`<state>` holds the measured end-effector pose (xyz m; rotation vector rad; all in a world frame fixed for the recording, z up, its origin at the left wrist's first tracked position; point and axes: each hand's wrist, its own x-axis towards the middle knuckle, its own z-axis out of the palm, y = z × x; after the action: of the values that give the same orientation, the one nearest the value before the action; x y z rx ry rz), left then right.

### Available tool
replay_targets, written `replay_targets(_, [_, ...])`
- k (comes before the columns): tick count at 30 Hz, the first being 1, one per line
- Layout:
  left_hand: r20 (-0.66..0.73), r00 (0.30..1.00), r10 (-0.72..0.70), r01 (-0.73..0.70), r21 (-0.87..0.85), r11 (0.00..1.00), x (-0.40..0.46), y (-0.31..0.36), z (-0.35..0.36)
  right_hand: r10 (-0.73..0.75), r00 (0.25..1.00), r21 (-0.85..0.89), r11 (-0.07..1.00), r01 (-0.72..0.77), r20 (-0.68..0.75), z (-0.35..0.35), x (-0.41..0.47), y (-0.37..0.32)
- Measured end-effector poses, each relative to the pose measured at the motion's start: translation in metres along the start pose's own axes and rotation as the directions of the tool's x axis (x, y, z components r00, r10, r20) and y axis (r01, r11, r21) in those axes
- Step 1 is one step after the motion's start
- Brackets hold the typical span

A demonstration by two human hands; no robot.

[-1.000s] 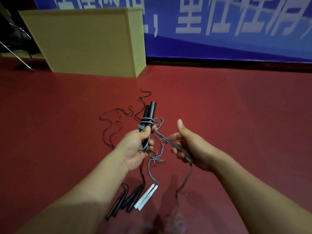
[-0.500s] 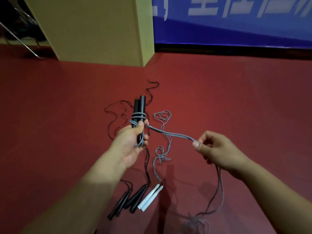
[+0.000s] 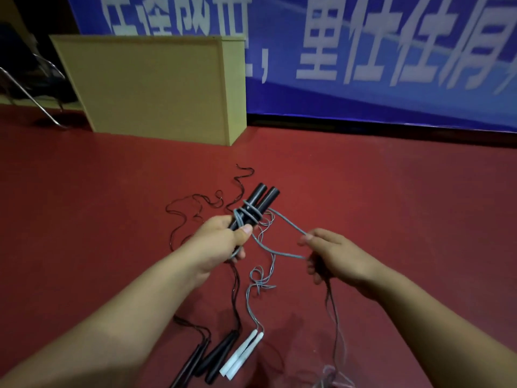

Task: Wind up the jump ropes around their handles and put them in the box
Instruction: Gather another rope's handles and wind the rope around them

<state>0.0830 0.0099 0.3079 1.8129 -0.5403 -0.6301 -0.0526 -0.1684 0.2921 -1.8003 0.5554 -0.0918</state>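
Rope (image 3: 282, 221) has come round again since a moment ago: my right hand (image 3: 333, 256) pinches a fresh loop near the handles (image 3: 258, 201) my left hand (image 3: 221, 242) grips, so another turn is going on.

Single head-worn wide-angle view, looking forward and down over both forearms – they enter from the bottom corners, left hand (image 3: 221, 242) and right hand (image 3: 333, 254) meeting near frame centre, close to the lens. Red floor (image 3: 391, 197) fills the lower two thirds – seen at a steep slant. Farther off at top: yellow box (image 3: 151, 88) upper left, blue banner (image 3: 363, 51) across the back wall. Edges bend from lens distortion. No second view to overlap.
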Motion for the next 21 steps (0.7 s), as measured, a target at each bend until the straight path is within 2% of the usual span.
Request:
replay_targets(2, [0.033, 0.999, -0.016, 0.019, -0.083, 0.996, -0.001, 0.002, 0.002, -0.051, 0.999, -0.016, 0.999, 0.051, 0.008, 0.008, -0.001, -0.008])
replay_targets(7, [0.091, 0.996, 0.001, 0.019, -0.228, 0.973, -0.010, 0.014, 0.001, -0.216, 0.976, 0.102, 0.972, 0.211, 0.041, 0.032, 0.000, -0.023])
replay_targets(9, [0.100, 0.995, 0.011, 0.025, -0.353, 0.935, -0.010, 0.023, -0.009, -0.234, 0.972, 0.073, 0.970, 0.233, 0.014, 0.035, 0.003, -0.026])
replay_targets(11, [0.099, 0.995, 0.017, 0.025, -0.403, 0.915, -0.013, 0.030, -0.015, -0.213, 0.977, 0.049, 0.976, 0.212, 0.020, 0.033, 0.003, -0.033])
replay_targets(16, [0.041, 0.997, -0.071, 0.081, -0.359, 0.930, -0.017, 0.030, -0.005, -0.112, 0.992, 0.047, 0.993, 0.109, 0.058, 0.025, -0.003, -0.039])
replay_targets(19, [0.079, 0.994, -0.070, 0.085, -0.204, 0.975, -0.014, 0.011, 0.006, -0.046, 0.998, 0.084, 0.996, 0.042, 0.048, 0.026, -0.011, -0.013])
replay_targets(21, [0.134, 0.988, -0.079, 0.095, -0.116, 0.989, -0.014, 0.000, 0.009, -0.003, 0.998, 0.026, 1.000, 0.002, 0.061, 0.026, -0.020, -0.004])
